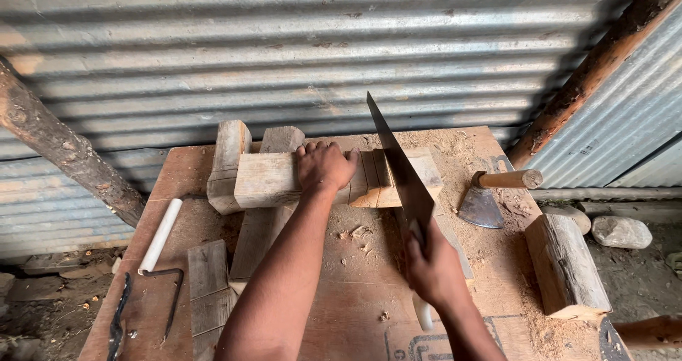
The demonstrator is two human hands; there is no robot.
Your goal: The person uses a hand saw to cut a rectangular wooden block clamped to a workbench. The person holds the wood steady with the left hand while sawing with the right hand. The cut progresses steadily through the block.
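Wood block (284, 180) pinned by left hand (325, 166) near bench (355, 297) far edge; right hand (433, 269) grips saw (398, 166), steadying the cut.

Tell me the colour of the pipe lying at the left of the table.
White pipe, head view.

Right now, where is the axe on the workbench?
In the head view the axe lies on the workbench's right side, beyond the saw, behind a short log.
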